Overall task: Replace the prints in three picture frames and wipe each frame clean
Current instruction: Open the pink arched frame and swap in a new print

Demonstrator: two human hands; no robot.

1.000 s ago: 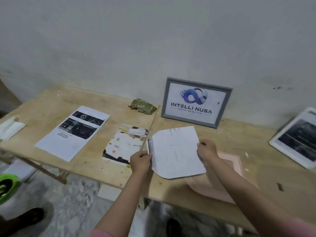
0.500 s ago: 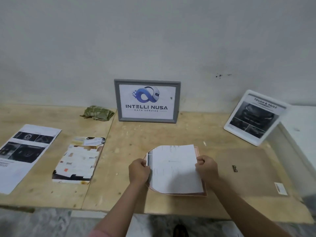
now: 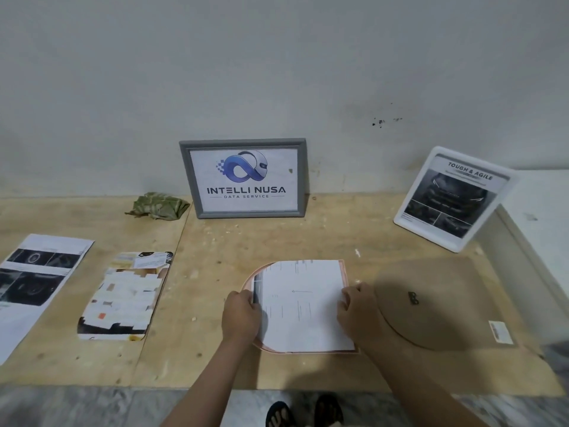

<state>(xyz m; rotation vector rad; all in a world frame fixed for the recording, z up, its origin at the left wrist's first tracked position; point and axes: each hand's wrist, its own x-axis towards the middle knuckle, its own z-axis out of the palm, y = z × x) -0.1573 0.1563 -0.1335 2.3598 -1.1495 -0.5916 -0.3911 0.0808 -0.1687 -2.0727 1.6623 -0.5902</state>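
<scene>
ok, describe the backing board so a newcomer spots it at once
Start at the white frame leaning at the right end of the table. Just in front lies the backing board, flat, brown. Unlike the papers around it, it's plain, carrying a small black clip and a sticker.

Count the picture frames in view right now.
3. The grey frame stands against the wall at centre back. The white frame leans at back right. The pink frame lies flat under the sheet that both hands hold. None seem hidden.

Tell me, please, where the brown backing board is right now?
In the head view, the brown backing board lies flat on the table, right of the pink frame, beside the right hand.
</scene>
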